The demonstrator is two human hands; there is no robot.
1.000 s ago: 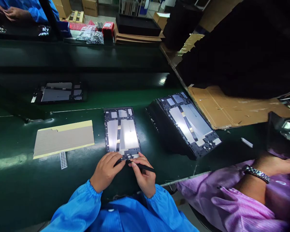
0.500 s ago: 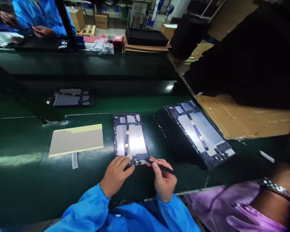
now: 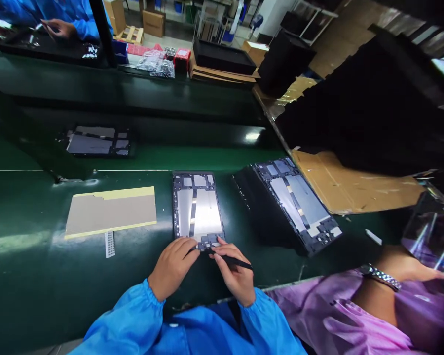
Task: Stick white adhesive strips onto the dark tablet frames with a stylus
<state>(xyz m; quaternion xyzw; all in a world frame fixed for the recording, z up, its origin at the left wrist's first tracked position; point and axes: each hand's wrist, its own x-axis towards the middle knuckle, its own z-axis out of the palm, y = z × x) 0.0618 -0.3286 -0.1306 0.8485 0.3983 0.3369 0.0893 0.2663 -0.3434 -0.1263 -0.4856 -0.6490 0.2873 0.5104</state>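
An opened tablet (image 3: 207, 207), with silvery inner plates and a dark flex cable, lies in front of me. My left hand (image 3: 174, 266) grips its near left corner, fingers and thumb closed at the edge. Black tweezers (image 3: 237, 261) are pinched in my right hand (image 3: 235, 273), their tip at the middle of the tablet's near edge. What the tip touches is too small to make out. Left of the tablet is a grey-and-yellow sheet (image 3: 113, 212), with a small white label strip (image 3: 110, 245) at its near edge.
To the right, another opened tablet (image 3: 299, 202) tops a slanted stack. A further tablet (image 3: 96, 140) lies beyond the bench seam. Cardboard (image 3: 355, 182) and a white stick (image 3: 373, 236) are at right. A co-worker's purple sleeve (image 3: 366, 315) reaches in; another co-worker's hand (image 3: 61, 28) shows far left.
My right hand has moved left with the tweezers, from the tablet's near right corner toward my left hand. The purple-sleeved arm has shifted left. The view has shifted slightly.
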